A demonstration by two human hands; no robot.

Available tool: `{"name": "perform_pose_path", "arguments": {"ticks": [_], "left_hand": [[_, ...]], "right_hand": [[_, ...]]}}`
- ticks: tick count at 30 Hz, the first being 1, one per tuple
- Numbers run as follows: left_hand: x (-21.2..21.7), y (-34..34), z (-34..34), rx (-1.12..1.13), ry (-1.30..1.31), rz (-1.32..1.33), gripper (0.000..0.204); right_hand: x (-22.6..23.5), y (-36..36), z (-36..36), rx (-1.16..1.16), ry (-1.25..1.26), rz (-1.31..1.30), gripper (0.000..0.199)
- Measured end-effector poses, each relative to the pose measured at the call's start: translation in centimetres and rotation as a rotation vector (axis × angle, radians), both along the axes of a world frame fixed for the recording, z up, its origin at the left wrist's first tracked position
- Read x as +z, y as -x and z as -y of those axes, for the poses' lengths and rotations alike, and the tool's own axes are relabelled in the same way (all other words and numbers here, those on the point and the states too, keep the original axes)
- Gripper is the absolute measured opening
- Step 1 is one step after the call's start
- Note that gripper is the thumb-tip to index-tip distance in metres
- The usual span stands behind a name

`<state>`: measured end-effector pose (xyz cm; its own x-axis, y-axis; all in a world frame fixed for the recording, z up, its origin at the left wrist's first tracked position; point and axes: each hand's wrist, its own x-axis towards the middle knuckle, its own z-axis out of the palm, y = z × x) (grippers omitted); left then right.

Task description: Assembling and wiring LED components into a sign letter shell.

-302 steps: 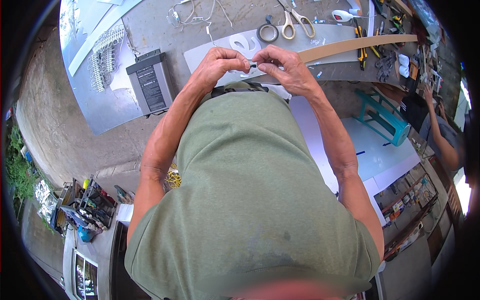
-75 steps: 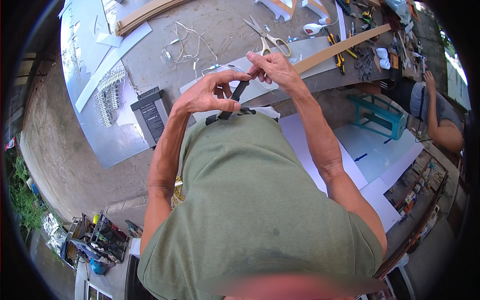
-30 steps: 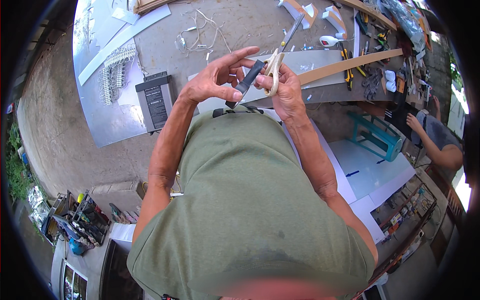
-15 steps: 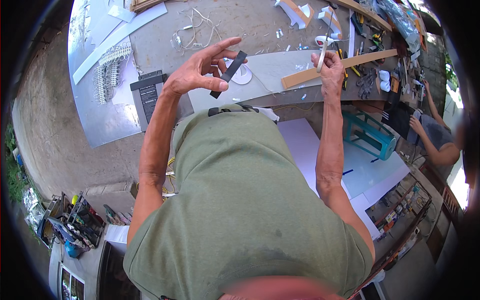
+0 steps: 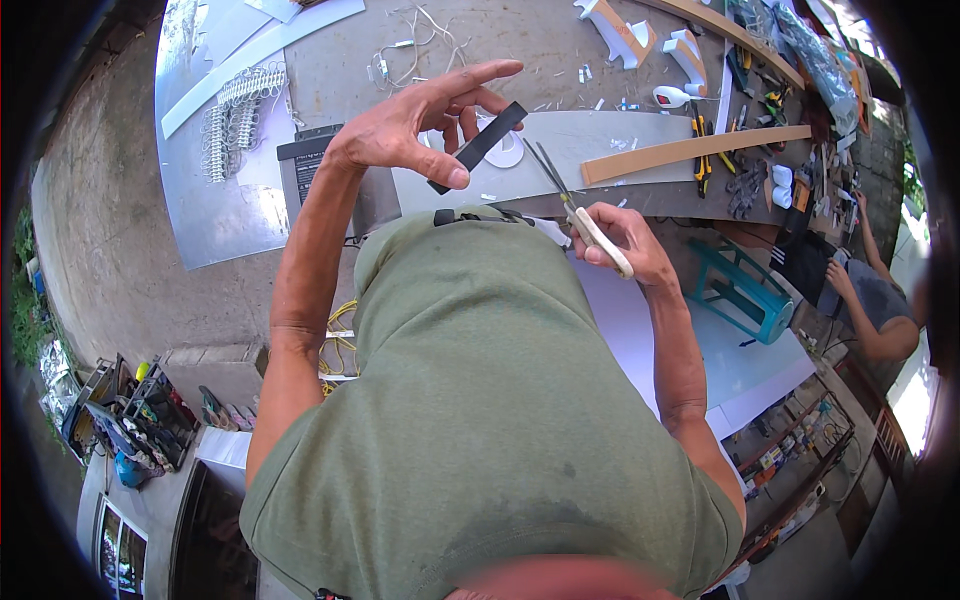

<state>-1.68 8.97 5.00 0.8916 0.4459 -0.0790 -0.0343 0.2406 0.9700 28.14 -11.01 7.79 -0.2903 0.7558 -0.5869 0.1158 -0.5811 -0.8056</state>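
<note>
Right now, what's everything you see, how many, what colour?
Table: one, grey, top
Flat strip: one, black, centre
Scissors: one, cream handles, centre
Long strips: two, tan, table right
Labelled box: one, grey-black, table left
Wire tangles: two, white, table left
Curved shapes: two, white and tan, table back
Tools: many, mixed, table right
Stool: one, teal, right
Co-worker: one, grey top, right
Shirt: one, green, bottom
Left hand: one, bare, at strip
Right hand: one, bare, at scissors

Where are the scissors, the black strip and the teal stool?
Scissors (image 5: 590, 228): head view, on the cream handle, near the pivot.
Black strip (image 5: 487, 142): head view, about the middle of its length.
Teal stool (image 5: 775, 321): head view, on its seat.
</note>
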Motion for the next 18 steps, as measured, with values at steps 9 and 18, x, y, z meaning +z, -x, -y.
{"name": "perform_pose_path", "arguments": {"ticks": [9,18], "left_hand": [[-0.1,-1.1,0.8,-0.081,-0.027,0.003,0.129],[-0.5,-1.2,1.2,-0.084,-0.039,-0.008,0.129]], "right_hand": [[-0.5,1.5,-0.6,0.019,-0.011,-0.005,0.052],[-0.5,2.0,-1.1,0.024,0.004,0.057,0.052]]}}
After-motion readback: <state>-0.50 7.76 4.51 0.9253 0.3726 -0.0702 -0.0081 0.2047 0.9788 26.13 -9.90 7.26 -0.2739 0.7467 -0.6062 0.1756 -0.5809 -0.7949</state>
